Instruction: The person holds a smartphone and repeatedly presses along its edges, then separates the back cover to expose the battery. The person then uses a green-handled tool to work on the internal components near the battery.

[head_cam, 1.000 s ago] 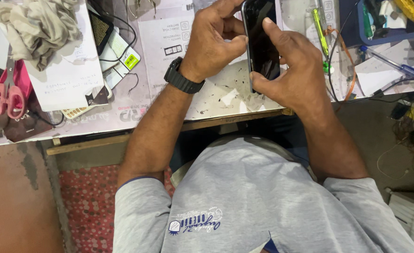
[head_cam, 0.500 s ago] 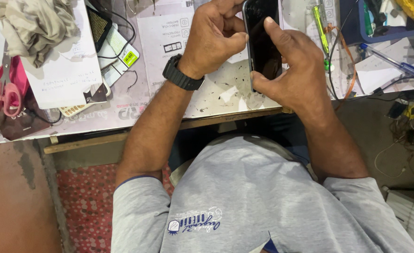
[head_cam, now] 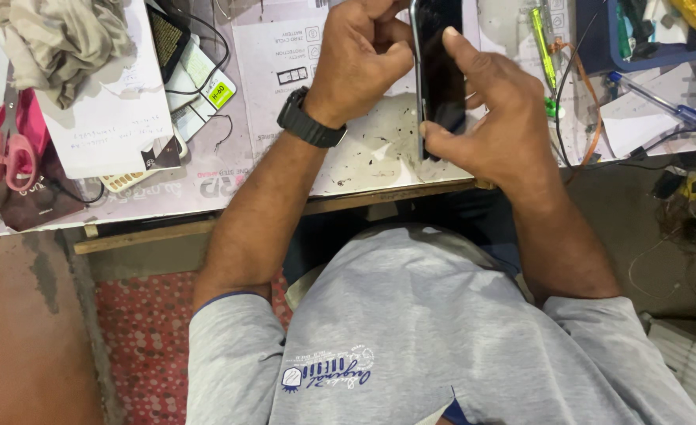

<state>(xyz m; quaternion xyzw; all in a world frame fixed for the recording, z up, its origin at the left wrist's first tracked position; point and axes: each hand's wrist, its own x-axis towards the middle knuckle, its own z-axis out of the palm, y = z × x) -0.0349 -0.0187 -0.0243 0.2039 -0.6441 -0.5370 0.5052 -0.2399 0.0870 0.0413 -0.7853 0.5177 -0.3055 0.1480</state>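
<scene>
Dark phone (head_cam: pixel 440 75) is held upright on edge above the bench (head_cam: pixel 363 157), near its front edge. Right hand (head_cam: pixel 493 130) has its grip closed round the phone's lower end, w/ index finger laid up the screen side. Left hand (head_cam: pixel 360 59) is fisted vs. the phone's left edge, knuckles touching it. Pink scissors (head_cam: pixel 5 149) lie far left, green pen (head_cam: pixel 542 47) just right; bare bench only betw. the forearms. Vs. 0.5 s ago: both hands & phone barely shifted.
</scene>
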